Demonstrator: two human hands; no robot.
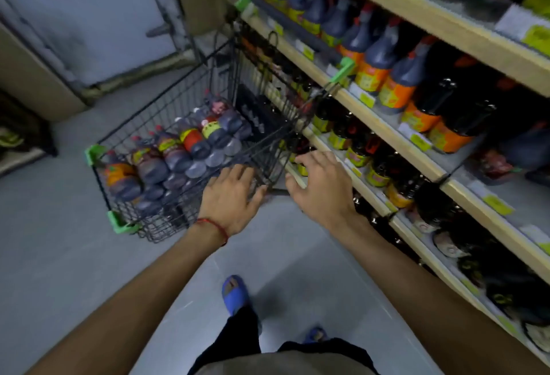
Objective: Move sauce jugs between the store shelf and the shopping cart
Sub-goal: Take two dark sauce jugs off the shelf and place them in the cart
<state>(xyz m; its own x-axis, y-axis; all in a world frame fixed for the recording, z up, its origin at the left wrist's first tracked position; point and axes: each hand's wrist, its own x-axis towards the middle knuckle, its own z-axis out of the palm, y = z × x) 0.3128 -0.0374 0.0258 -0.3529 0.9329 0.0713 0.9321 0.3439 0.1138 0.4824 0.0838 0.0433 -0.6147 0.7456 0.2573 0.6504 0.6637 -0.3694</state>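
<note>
Left hand (pixel 235 196): fingers spread, laid over the near wire end of the shopping cart (pixel 92 152), gripping nothing. Right hand (pixel 324 184): fingers spread, empty, just right of it. Sauce jugs (pixel 166 160) lie sideways, stacked in the cart's left part; the shelf (pixel 446 21) is at right.

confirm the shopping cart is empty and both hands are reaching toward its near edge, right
Not empty: the head view shows the shopping cart holding sauce jugs lying on their sides. The rest stands: the left hand and right hand both reach toward its near edge.
</note>
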